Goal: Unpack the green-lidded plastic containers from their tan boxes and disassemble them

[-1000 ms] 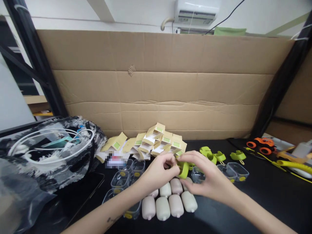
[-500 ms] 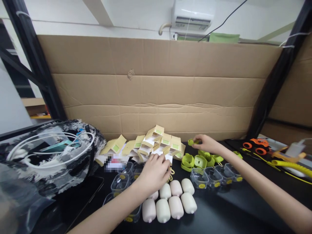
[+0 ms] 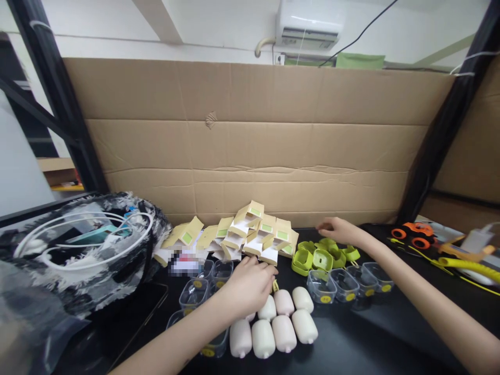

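My left hand (image 3: pixel 250 284) lies curled on the black table (image 3: pixel 390 338), just behind a cluster of beige capsule-shaped pieces (image 3: pixel 273 325). A small yellow cord loop (image 3: pixel 275 285) sticks out from under its fingertips. My right hand (image 3: pixel 338 230) reaches to the back of the table, palm down and fingers stretched left, above a group of lime-green plastic pieces (image 3: pixel 316 256). Nothing shows inside it. A row of clear small cups (image 3: pixel 346 284) stands in front of the green pieces.
A pile of folded tan cardboard boxes (image 3: pixel 250 234) leans against the cardboard wall (image 3: pixel 253 151). More clear cups (image 3: pixel 203 281) stand left of my left hand. A patterned bag with white cable (image 3: pixel 82 245) fills the left. An orange toy (image 3: pixel 414 234) and yellow tube (image 3: pixel 469 263) lie at right.
Both hands held a green piece together a second ago. My right hand then carried it to the back and its fingers have now flattened; my left hand dropped to the capsules.
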Available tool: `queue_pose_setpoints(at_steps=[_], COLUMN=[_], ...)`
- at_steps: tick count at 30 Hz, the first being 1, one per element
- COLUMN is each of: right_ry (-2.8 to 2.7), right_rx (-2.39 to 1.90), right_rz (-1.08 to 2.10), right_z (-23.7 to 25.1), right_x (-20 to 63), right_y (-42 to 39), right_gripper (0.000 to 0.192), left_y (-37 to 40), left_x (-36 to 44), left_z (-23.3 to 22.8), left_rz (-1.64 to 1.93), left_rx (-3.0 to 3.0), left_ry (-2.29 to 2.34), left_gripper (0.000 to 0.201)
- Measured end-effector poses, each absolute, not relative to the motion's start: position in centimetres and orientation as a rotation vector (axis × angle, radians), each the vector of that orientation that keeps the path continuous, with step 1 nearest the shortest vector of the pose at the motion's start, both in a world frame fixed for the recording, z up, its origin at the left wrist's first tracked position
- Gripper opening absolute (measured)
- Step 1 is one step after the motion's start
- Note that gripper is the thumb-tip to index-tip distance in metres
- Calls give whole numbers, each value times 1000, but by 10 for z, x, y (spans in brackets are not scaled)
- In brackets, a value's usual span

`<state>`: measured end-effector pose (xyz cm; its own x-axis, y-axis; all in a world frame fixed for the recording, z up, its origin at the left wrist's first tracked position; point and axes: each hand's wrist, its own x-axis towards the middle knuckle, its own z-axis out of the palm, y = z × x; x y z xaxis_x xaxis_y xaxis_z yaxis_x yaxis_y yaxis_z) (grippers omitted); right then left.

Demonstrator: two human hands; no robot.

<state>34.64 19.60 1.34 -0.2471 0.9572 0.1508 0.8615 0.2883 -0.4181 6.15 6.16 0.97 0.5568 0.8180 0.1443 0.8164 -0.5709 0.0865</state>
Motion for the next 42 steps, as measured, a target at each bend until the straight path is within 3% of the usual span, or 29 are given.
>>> queue_pose_setpoints(at_steps=[9, 14, 19, 23, 27, 30, 33, 37, 42], right_ry=[-1959, -1843, -1955, -2027, -2057, -1998, -1869, -1697, -1668], right_rx=[-1881, -1706, -1122, -691, -608, -657, -760, -767, -727], right_rz=[195, 131, 406, 567, 565, 619, 817, 1074, 946], right_z=[-3, 20, 35, 20, 8, 6, 4, 0, -6], right_x=[357, 350, 317, 282, 267, 268, 269, 265, 260], right_y=[195, 179, 133, 86, 62, 63, 69, 69, 63], right_gripper=[19, 34, 28, 36, 43, 29, 14, 20, 17], left_y=[61, 58, 58, 59, 61, 62, 61, 61, 59], left_x=[60, 65, 71, 75, 79, 79, 78, 78, 80], left_z=[13, 20, 25, 23, 20, 21, 21, 19, 17], left_rz=[388, 654, 966, 1014, 987, 1013, 1010, 978, 917], left_rx=[2704, 2582, 2033, 1804, 1632, 1516, 1468, 1476, 1496], left_ry=[1457, 1375, 1087, 959, 830, 791, 793, 808, 766], left_gripper=[33, 28, 24, 21, 19, 21, 21, 24, 21])
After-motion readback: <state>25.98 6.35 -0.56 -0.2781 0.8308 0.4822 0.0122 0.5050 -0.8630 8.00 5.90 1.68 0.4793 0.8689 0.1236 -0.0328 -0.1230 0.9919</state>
